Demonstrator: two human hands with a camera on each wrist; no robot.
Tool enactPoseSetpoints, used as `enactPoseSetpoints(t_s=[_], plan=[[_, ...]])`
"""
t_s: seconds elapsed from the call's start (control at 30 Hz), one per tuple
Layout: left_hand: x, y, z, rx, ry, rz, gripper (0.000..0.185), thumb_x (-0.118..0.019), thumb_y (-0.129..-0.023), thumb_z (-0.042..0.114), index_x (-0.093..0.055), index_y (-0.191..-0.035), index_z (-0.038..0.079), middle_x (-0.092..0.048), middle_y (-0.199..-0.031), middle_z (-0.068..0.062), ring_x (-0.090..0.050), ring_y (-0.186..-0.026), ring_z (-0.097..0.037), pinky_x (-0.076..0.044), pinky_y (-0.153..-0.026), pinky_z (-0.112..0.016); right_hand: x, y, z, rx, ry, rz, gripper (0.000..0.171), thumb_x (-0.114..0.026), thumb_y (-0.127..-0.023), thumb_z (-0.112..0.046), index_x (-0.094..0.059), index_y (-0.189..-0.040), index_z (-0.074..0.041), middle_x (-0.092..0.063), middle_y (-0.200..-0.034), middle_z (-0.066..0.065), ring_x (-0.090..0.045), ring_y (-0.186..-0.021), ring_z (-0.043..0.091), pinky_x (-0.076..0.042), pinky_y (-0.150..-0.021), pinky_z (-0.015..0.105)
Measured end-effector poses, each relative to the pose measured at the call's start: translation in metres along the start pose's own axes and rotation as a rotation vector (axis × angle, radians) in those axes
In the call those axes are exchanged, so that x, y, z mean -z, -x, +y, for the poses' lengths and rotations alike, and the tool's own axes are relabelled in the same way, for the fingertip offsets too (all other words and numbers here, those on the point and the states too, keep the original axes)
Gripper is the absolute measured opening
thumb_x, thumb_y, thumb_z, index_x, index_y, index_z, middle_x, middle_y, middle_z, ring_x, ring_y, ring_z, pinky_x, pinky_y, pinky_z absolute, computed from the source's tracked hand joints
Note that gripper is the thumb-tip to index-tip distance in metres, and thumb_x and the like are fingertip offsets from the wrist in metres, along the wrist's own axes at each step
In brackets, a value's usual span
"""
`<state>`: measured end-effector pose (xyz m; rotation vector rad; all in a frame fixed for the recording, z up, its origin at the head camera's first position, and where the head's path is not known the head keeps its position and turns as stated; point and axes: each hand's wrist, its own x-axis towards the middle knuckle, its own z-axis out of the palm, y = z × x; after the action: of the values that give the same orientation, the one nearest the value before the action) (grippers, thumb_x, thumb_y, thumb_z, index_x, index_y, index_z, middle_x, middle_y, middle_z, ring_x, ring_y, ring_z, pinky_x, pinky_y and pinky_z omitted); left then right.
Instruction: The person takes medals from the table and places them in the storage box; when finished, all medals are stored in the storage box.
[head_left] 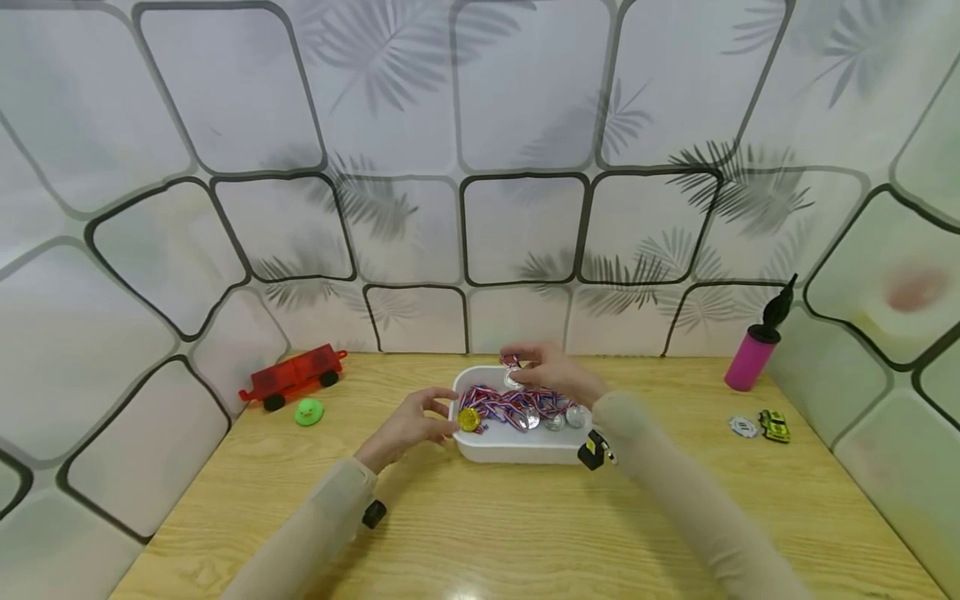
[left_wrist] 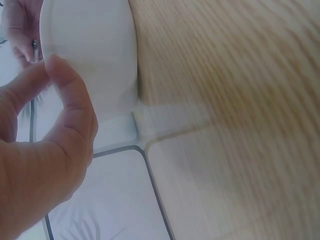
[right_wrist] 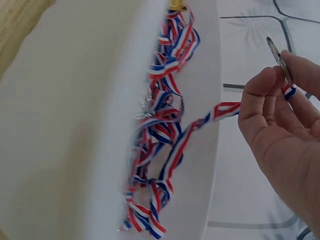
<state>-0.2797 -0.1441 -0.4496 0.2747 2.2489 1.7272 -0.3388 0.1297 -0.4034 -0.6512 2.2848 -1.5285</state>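
One medal up, the rest tangled

I see my right hand [head_left: 551, 372] pinching a silver medal [head_left: 513, 379] above the white tub [head_left: 517, 446] on the table. Its ribbon [right_wrist: 187, 132] runs into the heap, so I judge a lift could drag others out. My left hand [head_left: 411, 427], fingers loosely curled, is at the tub's end. Only the right wrist view shows the tangle.

left hand [left_wrist: 40, 165] beside white tub [left_wrist: 90, 55], wooden table [left_wrist: 235, 75]
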Motion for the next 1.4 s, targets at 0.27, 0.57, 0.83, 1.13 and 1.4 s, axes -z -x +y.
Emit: enactPoseSetpoints(t_s=[0.27, 0.57, 0.83, 1.13, 1.4], plan=[[-0.001, 0.001, 0.001, 0.000, 0.002, 0.008, 0.056, -0.072, -0.084, 0.000, -0.051, -0.136, 0.001, -0.055, -0.110, -0.021, -0.066, -0.076, -0.020, -0.060, -0.066, -0.034, -0.021, -0.003, 0.015, -0.056, -0.035, 0.029, 0.050, -0.065, -0.092, -0.008, -0.052, -0.140, -0.004, -0.056, -0.139, 0.017, -0.062, -0.108, 0.019, -0.055, -0.093, 0.039], [0.000, 0.000, 0.000, 0.023, -0.003, 0.006, 0.057, -0.073, -0.085, 0.002, -0.050, -0.137, 0.003, -0.054, -0.114, -0.023, -0.066, -0.077, -0.020, -0.060, -0.069, -0.036, -0.039, -0.010, 0.027, -0.089, -0.082, 0.153, 0.026, -0.069, -0.087, -0.001, -0.060, -0.111, 0.005, -0.068, -0.097, 0.013, -0.060, -0.072, 0.012, -0.054, -0.065, 0.025], [0.001, 0.000, -0.001, 0.007, -0.008, 0.001, 0.058, -0.072, -0.085, 0.001, -0.048, -0.138, 0.000, -0.053, -0.115, -0.024, -0.066, -0.077, -0.020, -0.060, -0.069, -0.040, -0.043, -0.011, 0.027, -0.122, -0.043, 0.205, 0.013, -0.069, -0.089, -0.005, -0.069, -0.100, 0.003, -0.071, -0.085, 0.005, -0.057, -0.066, 0.011, -0.049, -0.060, 0.024], [0.001, -0.001, -0.001, 0.017, 0.000, -0.002, 0.058, -0.073, -0.085, 0.002, -0.050, -0.137, 0.002, -0.054, -0.114, -0.023, -0.066, -0.077, -0.020, -0.060, -0.068, -0.036, -0.041, -0.013, 0.028, -0.169, 0.069, 0.187, 0.019, -0.069, -0.090, -0.010, -0.075, -0.108, -0.006, -0.073, -0.105, 0.009, -0.056, -0.073, 0.012, -0.046, -0.061, 0.022], [0.001, -0.001, -0.001, 0.026, 0.000, -0.003, 0.058, -0.073, -0.085, 0.002, -0.050, -0.137, 0.002, -0.053, -0.114, -0.022, -0.066, -0.077, -0.020, -0.060, -0.069, -0.036, -0.043, -0.015, 0.034, -0.156, 0.167, 0.184, 0.015, -0.073, -0.084, -0.006, -0.074, -0.098, -0.005, -0.074, -0.096, 0.006, -0.063, -0.084, 0.013, -0.052, -0.075, 0.024]])
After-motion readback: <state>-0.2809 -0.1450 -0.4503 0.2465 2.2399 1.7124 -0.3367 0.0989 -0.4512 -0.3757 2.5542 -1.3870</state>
